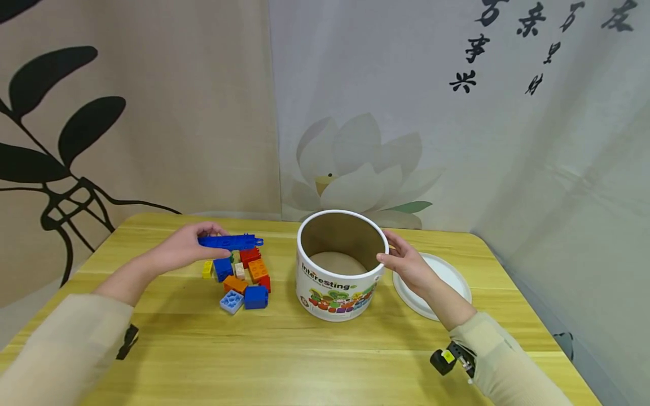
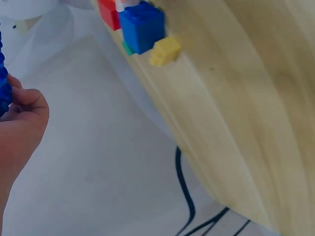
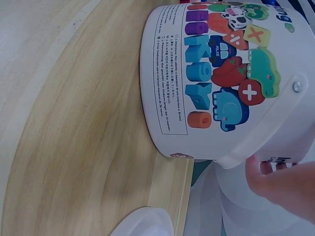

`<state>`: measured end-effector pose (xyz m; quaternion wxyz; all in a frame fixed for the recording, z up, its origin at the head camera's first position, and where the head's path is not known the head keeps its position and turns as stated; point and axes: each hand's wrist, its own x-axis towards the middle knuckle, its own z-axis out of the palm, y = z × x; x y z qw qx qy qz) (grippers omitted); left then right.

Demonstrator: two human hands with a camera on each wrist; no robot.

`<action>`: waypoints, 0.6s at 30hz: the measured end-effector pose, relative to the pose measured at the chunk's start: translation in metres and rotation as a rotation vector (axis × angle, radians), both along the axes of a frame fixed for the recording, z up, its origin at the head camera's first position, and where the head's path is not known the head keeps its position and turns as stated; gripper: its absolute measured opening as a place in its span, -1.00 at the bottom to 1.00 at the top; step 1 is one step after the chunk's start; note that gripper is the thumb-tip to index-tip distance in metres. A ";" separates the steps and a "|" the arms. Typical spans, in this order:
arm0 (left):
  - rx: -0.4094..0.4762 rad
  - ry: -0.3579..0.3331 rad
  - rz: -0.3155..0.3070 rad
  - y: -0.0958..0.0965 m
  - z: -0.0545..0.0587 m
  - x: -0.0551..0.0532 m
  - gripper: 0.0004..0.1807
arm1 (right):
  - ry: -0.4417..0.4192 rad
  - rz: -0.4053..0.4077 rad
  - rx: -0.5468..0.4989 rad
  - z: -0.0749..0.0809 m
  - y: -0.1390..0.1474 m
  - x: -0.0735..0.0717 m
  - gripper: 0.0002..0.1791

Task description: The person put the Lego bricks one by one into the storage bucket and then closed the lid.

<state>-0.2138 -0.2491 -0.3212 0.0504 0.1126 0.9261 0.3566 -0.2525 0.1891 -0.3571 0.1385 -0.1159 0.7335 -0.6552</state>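
Observation:
My left hand (image 1: 190,245) pinches a long blue toy block base (image 1: 231,242) between thumb and fingers, above a cluster of blocks. In the left wrist view only part of the studded blue base (image 2: 4,83) shows beside the hand (image 2: 24,118). A white printed bucket (image 1: 335,293) stands upright in the middle of the table, its inside bare in the head view. My right hand (image 1: 408,262) grips its right rim, thumb toward the near side. The right wrist view shows the bucket's printed wall (image 3: 167,98) and that hand (image 3: 280,187) at the rim.
Under the left hand lie an orange block (image 1: 258,269), a blue block (image 1: 256,297), a light blue block (image 1: 232,302), a yellow block (image 1: 207,269) and several others. A round white lid (image 1: 452,276) lies right of the bucket. The wooden table (image 1: 284,361) ends before a printed curtain (image 1: 213,113).

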 end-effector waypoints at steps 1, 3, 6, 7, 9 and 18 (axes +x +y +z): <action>0.001 0.004 -0.004 0.003 0.003 -0.001 -0.51 | 0.001 0.001 -0.001 0.000 0.000 0.000 -0.26; 0.005 0.009 -0.009 0.009 0.007 -0.003 -0.51 | 0.001 0.001 0.000 0.000 0.001 0.000 -0.26; 0.014 0.017 -0.021 0.018 0.012 -0.008 -0.51 | 0.003 0.002 0.005 0.000 0.001 0.000 -0.26; 0.021 0.015 -0.026 0.021 0.013 -0.009 -0.51 | 0.004 0.003 0.006 0.000 0.002 0.000 -0.26; 0.037 0.010 -0.038 0.027 0.016 -0.013 -0.52 | 0.003 0.002 0.010 0.000 0.002 0.000 -0.26; 0.115 0.035 -0.123 0.063 0.027 -0.025 -0.62 | -0.007 -0.011 0.011 0.000 0.001 0.001 -0.27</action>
